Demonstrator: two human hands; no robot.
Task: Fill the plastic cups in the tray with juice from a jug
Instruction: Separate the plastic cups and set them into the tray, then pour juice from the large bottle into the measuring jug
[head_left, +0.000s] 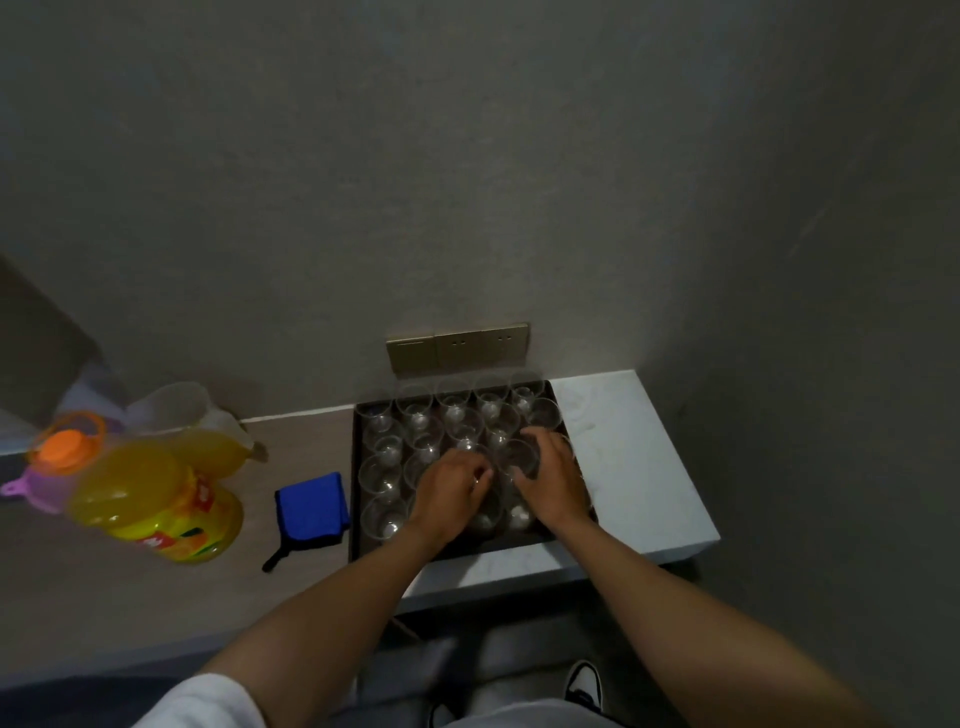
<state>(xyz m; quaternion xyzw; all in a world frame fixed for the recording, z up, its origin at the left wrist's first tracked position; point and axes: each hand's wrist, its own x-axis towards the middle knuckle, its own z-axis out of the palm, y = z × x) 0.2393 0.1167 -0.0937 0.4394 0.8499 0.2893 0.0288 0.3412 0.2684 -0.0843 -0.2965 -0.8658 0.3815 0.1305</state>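
Grey counter (156, 582), frame centre: both my hands, left (451, 491) and right (549, 480), are curling around clear cups (415, 410) (empty ones) in the dark tray (355, 467).

hands (498, 488) hide several cups (485, 512); grip unclear

Person, head cam: arms, clothes, shoes.
Both forearms bare, running up from bottom of frame to centre. Left hand (451, 486) and right hand (550, 480): no gloves; a small glint on one left finger, poss. a ring, can't confirm. White short sleeve (208, 701) at lower left, on left upper arm. Pale grey garment edge (524, 714) at bottom centre. Dark shoe w/ white panels (584, 686) lower centre-right; tip of a second one just left, at bottom edge.
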